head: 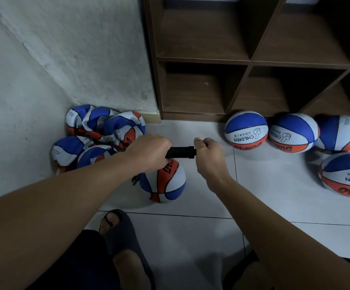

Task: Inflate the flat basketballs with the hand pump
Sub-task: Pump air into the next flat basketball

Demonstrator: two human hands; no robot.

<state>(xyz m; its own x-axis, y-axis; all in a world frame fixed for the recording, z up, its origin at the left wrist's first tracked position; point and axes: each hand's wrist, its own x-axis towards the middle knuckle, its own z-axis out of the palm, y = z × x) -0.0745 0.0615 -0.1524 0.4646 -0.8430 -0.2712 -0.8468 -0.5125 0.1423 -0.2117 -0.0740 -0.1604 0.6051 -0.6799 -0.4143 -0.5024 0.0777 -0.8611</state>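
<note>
Pump: the black hand pump [181, 152] lies level at the centre of the frame, bridged between both hands, just above a partly filled basketball [165, 183] on the floor tiles [264, 195].
Why held so: one hand likely steadies the barrel while the other works the handle; the two fists sit close, so the handle looks pushed nearly home.
Left hand: the left hand [149, 153] has its fingers curled tight around the pump's left end, hiding that end and whatever joins it to the ball.
Right hand: the right hand [208, 155] is closed around the right end, fingers wrapped and thumb raised on top; the handle itself is hidden in the fist.
Ball in work: still dented and creased, so judged only part way inflated; the valve cannot be seen.
Flat pile: crumpled flat basketballs [98, 130] are heaped in the corner at left of centre against the white wall [65, 59], close at hand for their turn.
Done group: round inflated basketballs [246, 130] sit at right, along the foot of the brown shelf unit [247, 61], kept apart from the flat ones.
Foot: a sandalled foot [115, 227] rests at lower centre, near the ball.
</note>
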